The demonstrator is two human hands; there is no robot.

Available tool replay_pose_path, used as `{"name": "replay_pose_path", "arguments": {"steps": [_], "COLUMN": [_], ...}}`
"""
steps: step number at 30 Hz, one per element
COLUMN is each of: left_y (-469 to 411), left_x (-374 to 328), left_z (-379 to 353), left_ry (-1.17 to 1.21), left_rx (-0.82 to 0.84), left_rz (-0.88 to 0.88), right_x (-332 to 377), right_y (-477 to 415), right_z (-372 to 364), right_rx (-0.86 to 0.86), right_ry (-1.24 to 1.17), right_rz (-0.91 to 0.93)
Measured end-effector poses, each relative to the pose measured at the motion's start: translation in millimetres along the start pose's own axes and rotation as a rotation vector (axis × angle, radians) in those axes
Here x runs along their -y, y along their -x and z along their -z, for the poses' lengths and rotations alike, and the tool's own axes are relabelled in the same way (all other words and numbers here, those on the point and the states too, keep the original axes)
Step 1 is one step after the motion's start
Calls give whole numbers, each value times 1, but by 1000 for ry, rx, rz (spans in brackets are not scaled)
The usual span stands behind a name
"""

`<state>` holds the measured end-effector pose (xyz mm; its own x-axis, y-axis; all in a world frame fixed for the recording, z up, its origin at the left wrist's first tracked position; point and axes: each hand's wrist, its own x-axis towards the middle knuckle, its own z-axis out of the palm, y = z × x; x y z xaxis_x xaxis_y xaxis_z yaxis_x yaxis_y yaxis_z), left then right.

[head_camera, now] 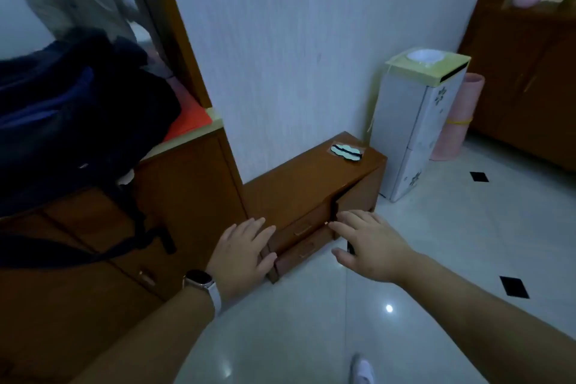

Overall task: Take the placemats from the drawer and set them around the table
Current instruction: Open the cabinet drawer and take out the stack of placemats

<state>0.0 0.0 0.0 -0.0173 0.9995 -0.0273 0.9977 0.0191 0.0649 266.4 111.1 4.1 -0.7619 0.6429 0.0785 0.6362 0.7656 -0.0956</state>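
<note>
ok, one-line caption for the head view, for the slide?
Left hand and right hand, both open, reach toward the drawers of a low wooden cabinet by the wall.

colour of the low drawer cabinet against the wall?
Reddish-brown polished wood on the low drawer cabinet; it shows best in the head view.

Glossy brown wood cabinet (311,184), shiny smooth tiled floor (436,243), dark cloth bag (78,121)

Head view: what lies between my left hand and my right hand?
In the head view, two stacked drawer fronts of the low wooden cabinet lie between the left hand and the right hand.
</note>
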Motion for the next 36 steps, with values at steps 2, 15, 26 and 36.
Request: {"name": "replay_pose_path", "arguments": {"steps": [2,15,26,36], "left_y": [-38,-169,-242,-294], "left_x": [-8,-16,22,80], "left_z": [-3,-33,-149,-357], "left_ry": [-17,-39,-8,-3], "left_rx": [13,99,164,91], "left_rz": [-18,116,112,163], "right_x": [-36,-168,-185,-194], "right_y": [-14,-101,-152,-204], "right_z": [0,-41,-163,-376], "right_rx": [58,113,179,218], "right_ry": [-36,-104,-132,-130], "right_rz": [-19,22,26,78]}}
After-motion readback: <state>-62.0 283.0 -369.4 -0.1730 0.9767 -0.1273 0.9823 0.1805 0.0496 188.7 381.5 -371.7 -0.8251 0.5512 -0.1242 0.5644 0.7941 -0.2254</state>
